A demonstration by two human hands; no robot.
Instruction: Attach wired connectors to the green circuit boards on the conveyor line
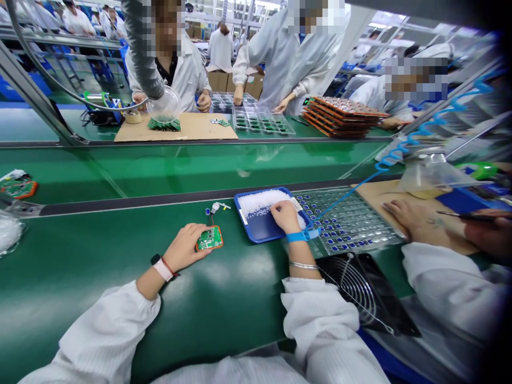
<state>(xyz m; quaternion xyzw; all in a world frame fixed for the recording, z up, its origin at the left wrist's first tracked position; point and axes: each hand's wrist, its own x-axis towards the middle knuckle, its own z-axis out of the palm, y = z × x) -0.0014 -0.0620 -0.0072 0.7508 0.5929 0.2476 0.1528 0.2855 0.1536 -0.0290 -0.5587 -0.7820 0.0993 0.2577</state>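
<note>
My left hand [184, 244] is closed around the left edge of a green circuit board [210, 238] in an orange frame, which rests on the green work surface. From the board's top, thin wires lead to a small white part [216, 207] and a small blue part [207, 212]. My right hand [285, 215] is over a blue tray [262, 233], its fingers curled and pinched together near the small white pieces [256, 200] heaped at the far side. Whatever the fingertips hold is hidden. A blue wrist strap [302, 235] with a coiled cord circles my right wrist.
Right of the tray lies a clear blister tray [340, 224] with small blue parts. A black fan [360, 290] sits beside my right forearm. At the right, a neighbour's hand [412, 216] lies on cardboard. Co-workers stand across the bench, near stacked orange-framed boards [340, 117].
</note>
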